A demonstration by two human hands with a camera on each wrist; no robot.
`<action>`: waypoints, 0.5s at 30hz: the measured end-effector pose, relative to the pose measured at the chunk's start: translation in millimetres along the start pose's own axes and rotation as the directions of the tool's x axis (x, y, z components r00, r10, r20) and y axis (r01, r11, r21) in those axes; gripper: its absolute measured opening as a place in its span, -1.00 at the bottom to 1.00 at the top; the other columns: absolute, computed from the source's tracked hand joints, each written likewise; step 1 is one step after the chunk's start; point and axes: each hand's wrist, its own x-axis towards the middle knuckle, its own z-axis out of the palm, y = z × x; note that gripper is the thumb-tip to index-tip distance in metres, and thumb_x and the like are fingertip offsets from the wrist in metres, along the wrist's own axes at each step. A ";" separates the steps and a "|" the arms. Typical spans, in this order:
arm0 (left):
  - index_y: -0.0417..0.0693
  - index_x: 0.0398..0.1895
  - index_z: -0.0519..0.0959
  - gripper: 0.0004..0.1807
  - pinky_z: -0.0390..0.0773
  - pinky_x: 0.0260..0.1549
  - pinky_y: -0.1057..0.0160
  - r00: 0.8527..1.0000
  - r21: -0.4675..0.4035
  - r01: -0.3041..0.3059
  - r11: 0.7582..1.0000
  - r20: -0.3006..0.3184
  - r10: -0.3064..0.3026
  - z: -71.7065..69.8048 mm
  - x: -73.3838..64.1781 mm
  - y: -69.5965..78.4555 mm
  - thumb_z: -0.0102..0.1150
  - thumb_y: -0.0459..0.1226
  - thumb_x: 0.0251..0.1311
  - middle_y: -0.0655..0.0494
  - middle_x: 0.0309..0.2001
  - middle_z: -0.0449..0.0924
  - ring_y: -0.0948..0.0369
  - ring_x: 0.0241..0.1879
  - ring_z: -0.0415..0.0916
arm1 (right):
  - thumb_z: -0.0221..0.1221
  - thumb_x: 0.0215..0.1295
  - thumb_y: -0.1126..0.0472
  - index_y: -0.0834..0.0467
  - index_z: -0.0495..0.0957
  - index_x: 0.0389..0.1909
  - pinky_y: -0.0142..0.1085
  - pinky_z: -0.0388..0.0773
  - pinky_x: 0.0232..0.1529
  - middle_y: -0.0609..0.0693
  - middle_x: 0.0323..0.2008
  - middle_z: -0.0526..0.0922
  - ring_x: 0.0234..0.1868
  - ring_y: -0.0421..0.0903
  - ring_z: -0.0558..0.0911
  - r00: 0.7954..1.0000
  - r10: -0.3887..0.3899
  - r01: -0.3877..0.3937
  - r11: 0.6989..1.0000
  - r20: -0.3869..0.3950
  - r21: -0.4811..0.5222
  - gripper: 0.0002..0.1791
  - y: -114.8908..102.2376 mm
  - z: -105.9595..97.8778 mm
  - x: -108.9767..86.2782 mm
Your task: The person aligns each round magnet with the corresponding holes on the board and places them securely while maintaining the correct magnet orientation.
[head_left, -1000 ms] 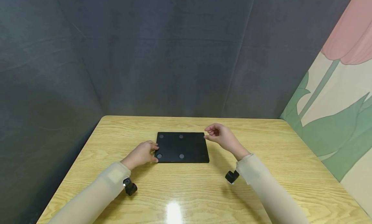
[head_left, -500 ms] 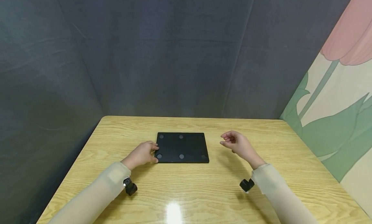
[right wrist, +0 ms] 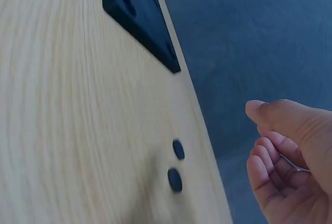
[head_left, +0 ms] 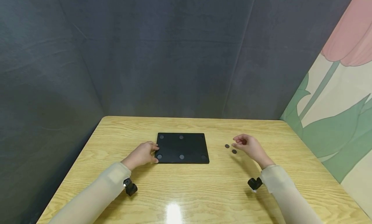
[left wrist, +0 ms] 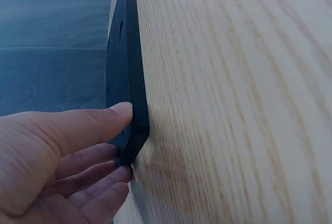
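A flat black rectangular board [head_left: 191, 148] lies on the table, with several round grey spots [head_left: 181, 156] along its long sides. My left hand [head_left: 142, 154] grips its left end. The left wrist view has the thumb [left wrist: 122, 109] on the board's face near the corner and the fingers bent at the short edge. Two small dark discs [head_left: 227, 146] lie to the board's right. Just beyond them my right hand [head_left: 250, 147] hovers over the table, fingers loosely curled and nothing visible between them. In the right wrist view both discs [right wrist: 175, 180] lie apart from the fingers.
The light wooden table [head_left: 186, 191] extends around the board. A dark grey cloth [head_left: 168, 56] hangs behind its far edge and down the left. At the right is a wall panel with a painted tulip [head_left: 346, 43]. Each wrist carries a small black camera [head_left: 255, 183].
My right hand has moved away from the board's right edge, rightward and slightly nearer, and the two discs have come into sight. My left hand and the board have stayed put.
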 end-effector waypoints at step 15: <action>-0.24 0.10 0.51 -0.40 0.33 0.13 0.02 1.000 -0.003 -0.005 1.000 -0.006 0.005 0.8 -0.8 -0.2 0.42 -0.28 -0.10 -0.06 0.22 0.35 -0.05 0.22 0.27 | 0.22 0.21 0.18 0.34 0.50 -0.09 -0.32 0.51 -0.27 0.11 -0.25 0.57 -0.26 -0.08 0.52 0.991 0.081 -0.082 0.997 0.109 0.008 -0.65 35.7 -1.3 9.1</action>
